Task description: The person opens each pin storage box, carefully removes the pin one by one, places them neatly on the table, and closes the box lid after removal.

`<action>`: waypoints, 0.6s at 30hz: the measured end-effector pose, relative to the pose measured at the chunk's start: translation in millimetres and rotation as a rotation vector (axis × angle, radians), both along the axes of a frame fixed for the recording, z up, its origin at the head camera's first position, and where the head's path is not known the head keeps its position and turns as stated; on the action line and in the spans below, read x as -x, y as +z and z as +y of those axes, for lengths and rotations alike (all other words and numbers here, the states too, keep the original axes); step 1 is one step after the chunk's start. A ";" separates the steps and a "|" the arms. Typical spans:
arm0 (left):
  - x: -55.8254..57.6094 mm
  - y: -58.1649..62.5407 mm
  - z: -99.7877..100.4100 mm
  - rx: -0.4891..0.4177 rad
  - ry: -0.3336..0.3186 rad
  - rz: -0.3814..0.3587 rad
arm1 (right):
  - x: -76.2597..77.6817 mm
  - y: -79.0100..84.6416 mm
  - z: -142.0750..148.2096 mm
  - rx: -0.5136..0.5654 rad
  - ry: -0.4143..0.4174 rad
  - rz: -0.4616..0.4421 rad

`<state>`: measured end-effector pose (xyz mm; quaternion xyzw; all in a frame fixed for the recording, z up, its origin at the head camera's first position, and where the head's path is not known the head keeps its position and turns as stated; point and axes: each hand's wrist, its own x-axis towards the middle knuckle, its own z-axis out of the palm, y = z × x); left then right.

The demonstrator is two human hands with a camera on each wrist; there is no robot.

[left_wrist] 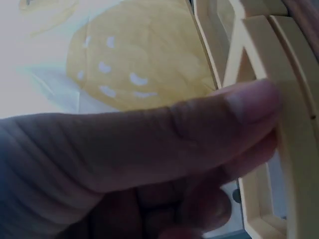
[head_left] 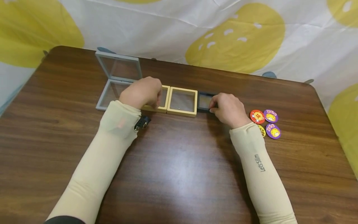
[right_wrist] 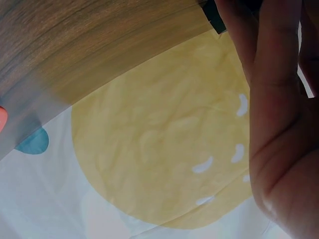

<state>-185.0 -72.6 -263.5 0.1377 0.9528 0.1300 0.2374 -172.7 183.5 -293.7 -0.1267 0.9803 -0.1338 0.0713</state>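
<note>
Near the back of the table, a row of square display frames runs left to right. A grey frame (head_left: 104,95) stands with its lid (head_left: 123,57) raised. Beside it lies a yellow frame (head_left: 164,110), partly covered by my left hand (head_left: 144,91). The left wrist view has my thumb (left_wrist: 256,102) on that frame's rim, a finger behind it, in a pinch. A second yellow frame (head_left: 181,114) sits flat against the first. At the row's right end, my right hand (head_left: 230,109) pinches the near right edge of a black frame (head_left: 205,100); its fingertips are partly hidden.
Right of my right hand lie several round discs: a red one (head_left: 257,116), two purple ones (head_left: 270,116), and a yellow one (head_left: 262,130) partly under my sleeve. A white cloth with yellow shapes (head_left: 237,37) hangs behind the wooden table (head_left: 179,174).
</note>
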 end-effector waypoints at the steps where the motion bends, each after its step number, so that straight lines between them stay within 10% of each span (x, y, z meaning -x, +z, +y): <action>1: 0.7 -0.7 -0.2 -0.012 0.005 -0.006 | -0.1 0.7 -0.1 0.002 0.002 -0.001; 13: 1.2 -6.0 12.0 0.034 -0.086 0.035 | -1.1 2.0 8.4 -0.019 0.011 -0.025; 18: 0.7 9.5 10.1 -0.012 -0.143 0.102 | -5.9 1.5 10.7 -0.007 -0.002 -0.011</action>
